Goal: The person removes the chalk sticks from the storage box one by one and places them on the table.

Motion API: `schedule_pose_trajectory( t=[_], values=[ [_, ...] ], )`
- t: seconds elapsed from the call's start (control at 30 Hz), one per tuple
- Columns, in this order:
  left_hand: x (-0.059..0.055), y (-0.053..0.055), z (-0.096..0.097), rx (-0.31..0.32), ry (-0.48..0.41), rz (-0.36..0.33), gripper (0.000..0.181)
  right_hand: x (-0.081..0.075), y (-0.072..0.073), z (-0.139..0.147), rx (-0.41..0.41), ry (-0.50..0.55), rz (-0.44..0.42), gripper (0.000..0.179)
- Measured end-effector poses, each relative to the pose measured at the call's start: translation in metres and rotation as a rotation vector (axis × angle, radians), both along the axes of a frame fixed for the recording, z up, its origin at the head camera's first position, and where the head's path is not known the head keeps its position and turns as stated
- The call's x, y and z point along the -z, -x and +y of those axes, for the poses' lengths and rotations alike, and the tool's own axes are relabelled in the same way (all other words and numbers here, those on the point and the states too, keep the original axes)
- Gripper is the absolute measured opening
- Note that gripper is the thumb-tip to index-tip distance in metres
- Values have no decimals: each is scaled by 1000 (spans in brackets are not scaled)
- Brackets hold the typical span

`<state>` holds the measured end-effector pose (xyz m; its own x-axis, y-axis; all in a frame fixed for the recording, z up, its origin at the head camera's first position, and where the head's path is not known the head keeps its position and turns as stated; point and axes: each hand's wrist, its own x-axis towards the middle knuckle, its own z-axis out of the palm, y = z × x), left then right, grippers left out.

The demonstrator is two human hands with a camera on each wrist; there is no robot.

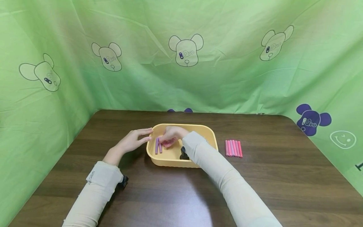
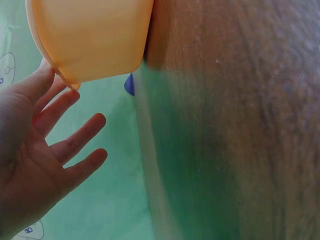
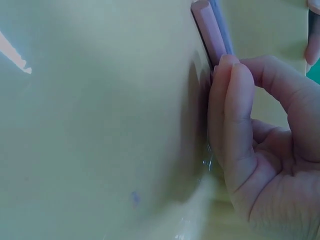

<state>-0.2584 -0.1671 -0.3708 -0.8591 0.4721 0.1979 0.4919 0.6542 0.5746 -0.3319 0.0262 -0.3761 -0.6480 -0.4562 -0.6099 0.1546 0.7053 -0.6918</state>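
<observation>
Inside the yellow plastic bin [image 1: 170,163], two slim purple sticks [image 1: 157,146] lie side by side near its left end. My right hand [image 1: 171,136] reaches into the bin; thumb and fingertips pinch the lower end of the pinkish-purple stick [image 3: 210,31], close beside the other one. At the bin's left rim, my left hand [image 1: 131,141] touches the edge with thumb and fingertips. Its remaining fingers are spread and fairly straight in the left wrist view, below the bin's corner [image 2: 100,50].
A row of several pink and lilac sticks [image 1: 233,148] lies on the brown wooden table [image 1: 158,195], right of the bin. A green printed cloth [image 1: 221,85] hangs behind the table and along its sides. The right sleeve [image 1: 218,170] crosses the bin's front right rim.
</observation>
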Motion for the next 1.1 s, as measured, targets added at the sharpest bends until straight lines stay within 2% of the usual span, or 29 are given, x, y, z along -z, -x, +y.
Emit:
schedule_pose_trajectory(
  t=[0.17, 0.47, 0.8, 0.9, 1.1],
  values=[
    [0, 0, 0, -3, 3, -5, 43, 1, 1, -1, 3, -12, 5, 24],
    [1, 1, -1, -4, -3, -14, 43, 0, -1, -1, -4, 2, 10, 17],
    [0, 0, -1, 1, -2, 2, 42, -6, 3, 7, -144, 39, -69, 22],
    [0, 0, -1, 2, -3, 4, 42, -9, 4, 11, -141, 41, -51, 23],
    [1, 0, -1, 1, -5, -1, 43, -16, 3, 20, -55, 45, 25, 20]
  ],
)
